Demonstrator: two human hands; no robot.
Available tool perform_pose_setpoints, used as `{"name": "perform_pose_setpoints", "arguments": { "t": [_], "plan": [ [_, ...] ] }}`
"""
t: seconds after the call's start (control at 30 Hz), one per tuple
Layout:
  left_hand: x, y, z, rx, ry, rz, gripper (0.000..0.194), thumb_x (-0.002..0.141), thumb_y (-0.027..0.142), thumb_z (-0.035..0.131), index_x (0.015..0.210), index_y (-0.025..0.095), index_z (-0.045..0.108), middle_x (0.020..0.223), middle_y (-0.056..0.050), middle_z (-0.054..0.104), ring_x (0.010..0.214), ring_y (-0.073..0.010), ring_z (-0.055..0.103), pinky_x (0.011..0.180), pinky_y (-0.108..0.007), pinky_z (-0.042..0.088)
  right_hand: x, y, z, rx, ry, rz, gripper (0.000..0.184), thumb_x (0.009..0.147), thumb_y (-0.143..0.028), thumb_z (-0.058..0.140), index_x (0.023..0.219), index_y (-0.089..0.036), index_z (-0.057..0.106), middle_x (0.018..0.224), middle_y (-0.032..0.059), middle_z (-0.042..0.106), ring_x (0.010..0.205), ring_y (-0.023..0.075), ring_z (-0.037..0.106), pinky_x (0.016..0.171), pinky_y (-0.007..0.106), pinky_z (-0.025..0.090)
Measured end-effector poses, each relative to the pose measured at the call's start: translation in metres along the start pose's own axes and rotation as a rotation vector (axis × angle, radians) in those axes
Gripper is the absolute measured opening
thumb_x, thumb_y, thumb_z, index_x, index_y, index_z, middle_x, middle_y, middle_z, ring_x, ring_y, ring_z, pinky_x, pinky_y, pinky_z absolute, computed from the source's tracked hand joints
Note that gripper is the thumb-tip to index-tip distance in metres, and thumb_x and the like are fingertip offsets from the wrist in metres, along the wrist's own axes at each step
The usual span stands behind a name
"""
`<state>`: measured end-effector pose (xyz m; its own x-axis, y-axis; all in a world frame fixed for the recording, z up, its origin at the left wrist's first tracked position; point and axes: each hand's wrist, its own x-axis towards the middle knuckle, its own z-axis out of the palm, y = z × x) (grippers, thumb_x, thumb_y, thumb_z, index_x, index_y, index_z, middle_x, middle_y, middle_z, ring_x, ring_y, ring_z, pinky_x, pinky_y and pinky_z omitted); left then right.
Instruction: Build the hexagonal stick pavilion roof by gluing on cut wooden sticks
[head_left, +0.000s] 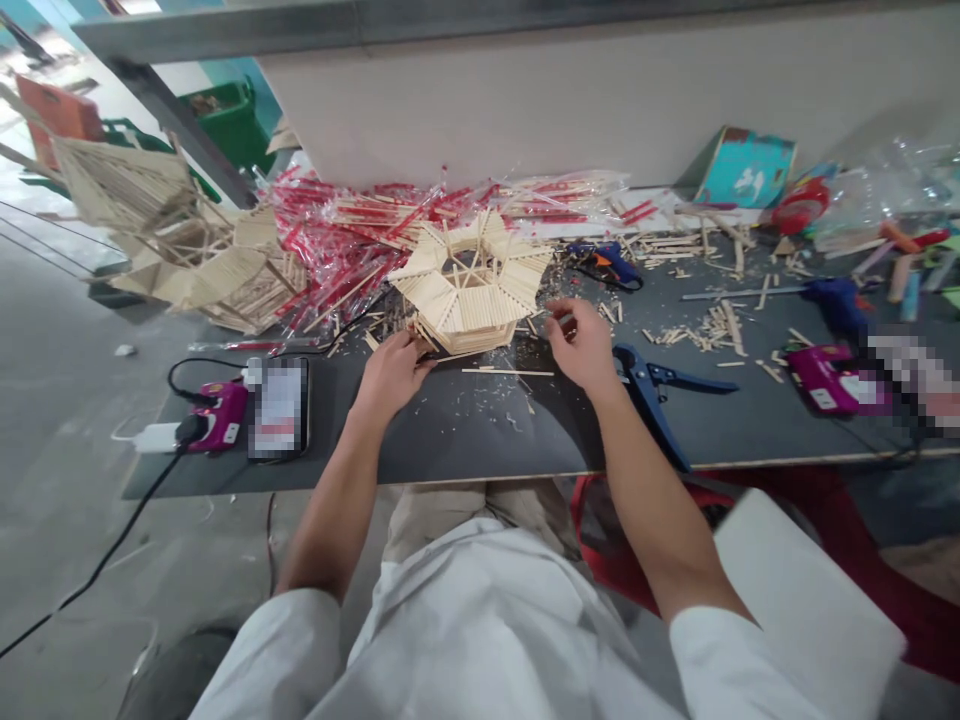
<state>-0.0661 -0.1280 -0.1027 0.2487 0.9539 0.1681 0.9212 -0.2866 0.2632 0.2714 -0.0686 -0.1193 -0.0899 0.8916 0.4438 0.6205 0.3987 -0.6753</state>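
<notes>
A six-sided model roof built of thin wooden sticks (469,285) stands on the dark table (465,430) in front of me. My left hand (391,370) touches its lower left edge, fingers curled against the sticks. My right hand (579,340) hovers just right of the model, fingers pinched together on something too small to make out. A loose long stick (507,372) lies on the table between my hands.
Blue cutting pliers (651,385) lie right of my right hand. A phone (277,406) and a pink glue gun (217,415) sit at the left, another pink one (832,378) at the right. Red-wrapped stick packets (352,235) and more stick models (180,250) fill the back left.
</notes>
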Motion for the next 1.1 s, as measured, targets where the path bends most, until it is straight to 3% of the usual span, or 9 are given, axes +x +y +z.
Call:
{"name": "perform_pose_setpoints", "arguments": {
  "t": [0.2, 0.37, 0.5, 0.73, 0.93, 1.03, 1.1],
  "plan": [
    [-0.004, -0.007, -0.01, -0.021, 0.067, -0.097, 0.019, 0.1, 0.03, 0.069, 0.112, 0.018, 0.079, 0.118, -0.012, 0.073, 0.116, -0.0308, 0.068, 0.102, -0.04, 0.054, 0.004, 0.017, -0.006, -0.106, -0.113, -0.017, 0.018, 0.094, -0.03, 0.063, 0.102, -0.019, 0.074, 0.096, 0.0108, 0.073, 0.074, 0.0235, 0.067, 0.081, 0.042, 0.058],
    [-0.008, -0.017, -0.015, 0.044, 0.168, -0.324, 0.024, 0.101, 0.03, 0.063, 0.118, 0.018, 0.076, 0.121, -0.014, 0.073, 0.122, -0.0339, 0.066, 0.107, -0.044, 0.052, 0.001, 0.011, -0.003, -0.101, -0.189, -0.041, 0.021, 0.095, -0.032, 0.064, 0.105, -0.018, 0.076, 0.094, 0.0102, 0.073, 0.077, 0.0241, 0.068, 0.079, 0.041, 0.056],
    [-0.009, -0.022, -0.015, 0.05, 0.124, -0.464, 0.031, 0.1, 0.041, 0.066, 0.118, 0.017, 0.074, 0.117, -0.015, 0.074, 0.118, -0.0357, 0.068, 0.104, -0.047, 0.054, 0.0, 0.007, -0.004, -0.097, -0.207, -0.045, 0.021, 0.096, -0.034, 0.065, 0.106, -0.019, 0.076, 0.098, 0.0109, 0.074, 0.076, 0.0237, 0.068, 0.08, 0.042, 0.057],
    [-0.006, -0.011, -0.011, 0.03, 0.096, -0.485, 0.04, 0.1, 0.04, 0.063, 0.131, 0.016, 0.067, 0.13, -0.022, 0.07, 0.115, -0.0411, 0.072, 0.094, -0.051, 0.058, 0.0, 0.006, -0.006, -0.096, -0.215, -0.062, 0.02, 0.098, -0.034, 0.064, 0.105, -0.019, 0.076, 0.094, 0.0102, 0.074, 0.074, 0.0238, 0.067, 0.077, 0.043, 0.056],
    [-0.002, -0.003, -0.011, -0.009, 0.084, -0.663, 0.058, 0.093, 0.049, 0.073, 0.14, 0.018, 0.06, 0.123, -0.024, 0.076, 0.115, -0.0478, 0.072, 0.092, -0.059, 0.057, 0.0, 0.005, -0.005, -0.093, -0.266, -0.073, 0.017, 0.097, -0.031, 0.063, 0.101, -0.02, 0.076, 0.094, 0.0087, 0.076, 0.075, 0.0232, 0.068, 0.075, 0.039, 0.055],
    [-0.001, -0.007, -0.011, -0.061, 0.094, -0.655, 0.054, 0.095, 0.042, 0.069, 0.141, 0.015, 0.061, 0.119, -0.022, 0.078, 0.115, -0.0452, 0.073, 0.094, -0.056, 0.056, -0.001, 0.006, -0.005, -0.082, -0.284, -0.08, 0.017, 0.097, -0.031, 0.063, 0.1, -0.02, 0.076, 0.095, 0.0087, 0.076, 0.075, 0.0227, 0.068, 0.074, 0.038, 0.055],
    [-0.001, -0.013, -0.012, -0.091, 0.117, -0.61, 0.043, 0.097, 0.038, 0.064, 0.133, 0.014, 0.067, 0.111, -0.018, 0.079, 0.109, -0.039, 0.074, 0.094, -0.049, 0.056, -0.001, 0.006, -0.004, -0.071, -0.286, -0.076, 0.018, 0.097, -0.031, 0.063, 0.102, -0.02, 0.076, 0.094, 0.0089, 0.076, 0.075, 0.0228, 0.068, 0.074, 0.039, 0.055]
  ]
}}
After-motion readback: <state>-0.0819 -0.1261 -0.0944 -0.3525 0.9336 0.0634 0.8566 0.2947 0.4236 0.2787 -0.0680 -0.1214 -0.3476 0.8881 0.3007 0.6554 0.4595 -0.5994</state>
